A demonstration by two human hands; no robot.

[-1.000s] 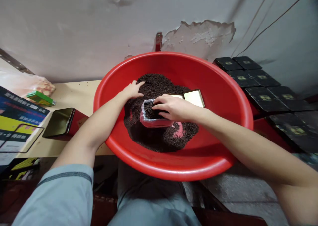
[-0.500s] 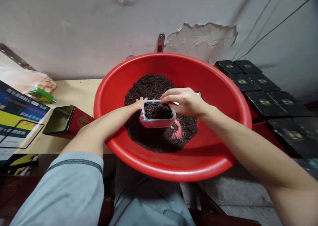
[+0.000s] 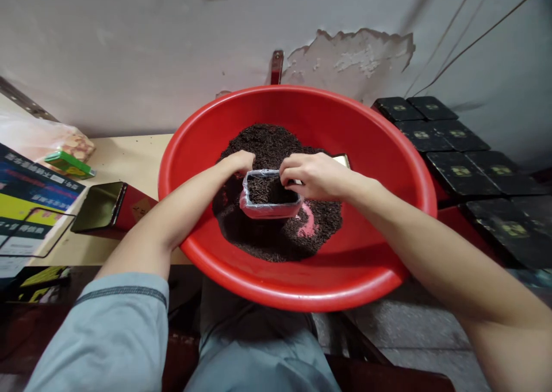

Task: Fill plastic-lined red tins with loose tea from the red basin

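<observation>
A large red plastic basin [image 3: 388, 145] holds a heap of dark, dry shredded leaves [image 3: 267, 136] that look like loose tea. Within it stands a small red tin [image 3: 269, 212], lined with a clear plastic bag [image 3: 264, 174] folded over its rim and filled with the same leaves. My right hand [image 3: 313, 175] is at the tin's right rim, fingers curled together on the bag's edge. Close by the tin's left back corner, my left hand [image 3: 240, 162] is closed, its fingertips turned down and hidden, so what they hold does not show.
An open red tin [image 3: 103, 208] lies on its side on the wooden table [image 3: 138, 156] at left, near a green box [image 3: 69, 164] and a printed carton [image 3: 34, 208]. Several black-lidded tins [image 3: 461, 170] stand in rows at right. A pale object [image 3: 341, 161] shows behind my right hand.
My left hand has gone from stretched fingers at the tin's corner to a closed shape slightly farther left and up. The right hand's fingers have curled further over the rim.
</observation>
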